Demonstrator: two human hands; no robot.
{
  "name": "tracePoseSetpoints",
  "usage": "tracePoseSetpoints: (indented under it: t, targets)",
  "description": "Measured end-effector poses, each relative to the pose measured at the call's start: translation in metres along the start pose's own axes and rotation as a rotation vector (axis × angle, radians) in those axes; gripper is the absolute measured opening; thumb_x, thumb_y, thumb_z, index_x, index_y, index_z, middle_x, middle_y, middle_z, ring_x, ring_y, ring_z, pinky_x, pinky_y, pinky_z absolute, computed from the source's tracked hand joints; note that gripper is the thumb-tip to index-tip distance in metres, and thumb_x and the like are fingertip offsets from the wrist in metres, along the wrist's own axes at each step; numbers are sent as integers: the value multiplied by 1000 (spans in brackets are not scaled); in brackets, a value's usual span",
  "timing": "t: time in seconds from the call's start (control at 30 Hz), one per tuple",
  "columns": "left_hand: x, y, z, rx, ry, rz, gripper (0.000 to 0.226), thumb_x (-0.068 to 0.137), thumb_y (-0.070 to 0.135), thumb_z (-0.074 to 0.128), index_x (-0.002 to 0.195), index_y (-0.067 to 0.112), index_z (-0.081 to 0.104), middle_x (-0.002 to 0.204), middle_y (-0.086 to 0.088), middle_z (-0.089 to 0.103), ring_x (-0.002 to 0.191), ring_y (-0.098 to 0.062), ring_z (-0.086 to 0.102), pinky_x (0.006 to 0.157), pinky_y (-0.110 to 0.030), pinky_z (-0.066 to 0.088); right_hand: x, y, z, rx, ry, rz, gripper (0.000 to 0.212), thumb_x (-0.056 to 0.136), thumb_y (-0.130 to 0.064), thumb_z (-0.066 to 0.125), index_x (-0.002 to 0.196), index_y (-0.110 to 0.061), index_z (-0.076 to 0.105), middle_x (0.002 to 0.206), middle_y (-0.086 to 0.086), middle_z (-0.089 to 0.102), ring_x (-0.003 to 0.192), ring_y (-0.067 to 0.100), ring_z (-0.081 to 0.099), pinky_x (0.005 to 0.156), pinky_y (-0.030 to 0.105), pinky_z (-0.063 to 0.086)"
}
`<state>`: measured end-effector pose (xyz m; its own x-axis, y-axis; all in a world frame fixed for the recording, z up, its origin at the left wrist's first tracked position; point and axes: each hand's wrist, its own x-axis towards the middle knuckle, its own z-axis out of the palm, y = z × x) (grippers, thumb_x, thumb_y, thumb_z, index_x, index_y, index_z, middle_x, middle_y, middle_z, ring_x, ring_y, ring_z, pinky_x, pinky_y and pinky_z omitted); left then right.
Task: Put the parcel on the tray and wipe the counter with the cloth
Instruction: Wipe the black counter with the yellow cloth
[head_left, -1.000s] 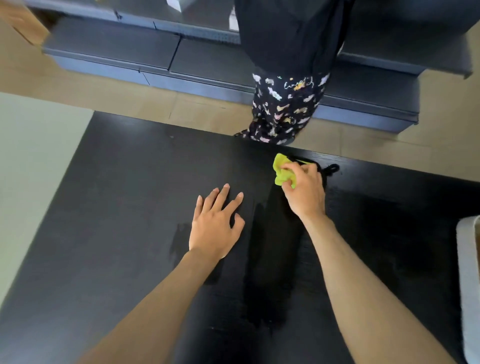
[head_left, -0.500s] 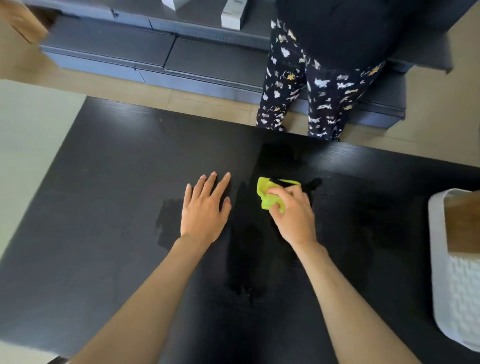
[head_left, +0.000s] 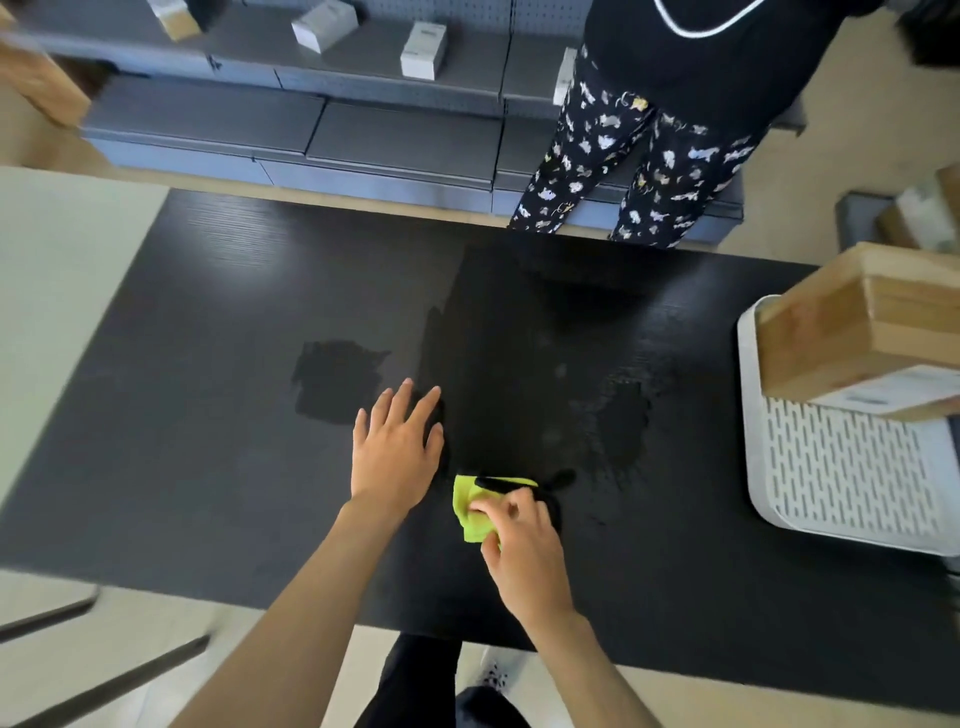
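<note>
Parcel (head_left: 862, 332) sits on our white tray (head_left: 841, 483), so we wipe on, right hand (head_left: 524, 551) pinching the green cloth (head_left: 470, 512) against the damp-streaked counter (head_left: 208, 415), left hand (head_left: 397, 452) flat, holding nothing.

Grey shelving (head_left: 363, 130) with small boxes (head_left: 423, 49), beige floor (head_left: 62, 150).

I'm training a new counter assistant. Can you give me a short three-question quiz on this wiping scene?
1. True or false: the parcel already rests on the white tray.
2. Which hand grips the green cloth? A) left hand B) right hand
3. Fill in: the left hand lies flat with its fingers ____.

Key: 1 true; 2 B; 3 spread, palm down on the black counter, holding nothing.
</note>
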<state>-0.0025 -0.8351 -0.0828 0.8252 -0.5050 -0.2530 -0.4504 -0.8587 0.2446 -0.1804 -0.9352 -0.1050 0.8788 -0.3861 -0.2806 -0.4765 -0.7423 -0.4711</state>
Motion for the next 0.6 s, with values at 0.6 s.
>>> tracePoseSetpoints:
  t: [0.6]
  targets:
    - [61,20,3,-122,5,-109,51,106,36,48,155,26,40,168,-11,26,153,-36,28,123,-54,32,236,39,-84,44,-13,68,27,92,-20,62,114,-35,60,112,-8,43,112,22,48,82,36,48]
